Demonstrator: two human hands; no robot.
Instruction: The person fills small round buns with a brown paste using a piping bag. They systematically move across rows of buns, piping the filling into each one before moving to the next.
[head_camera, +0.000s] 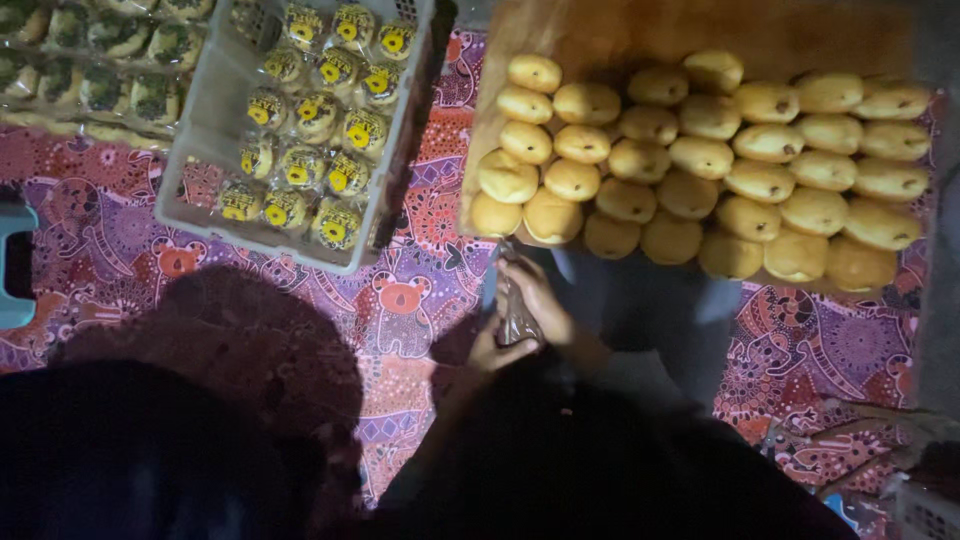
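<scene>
Your forearms: swallowed by shadow, outlines barely readable.
Left hand (487, 352): fingers lost in the dark; you can't tell how firmly it grips.
Right hand (537, 298): partly covers the small clear bag (517, 318); bag contents too dim to tell.
Wooden board (620, 40): cut off at the top edge.
Buns (700, 160): front row hides the board's near edge.
White crate (215, 120): top corner cut off.
Wrapped buns (315, 115): yellow labels too small to make out.
Tray of dark-topped pastries (95, 60): cropped at the top-left corner, blurred.
Blue object (15, 265): cut by the left edge, kind unclear.
</scene>
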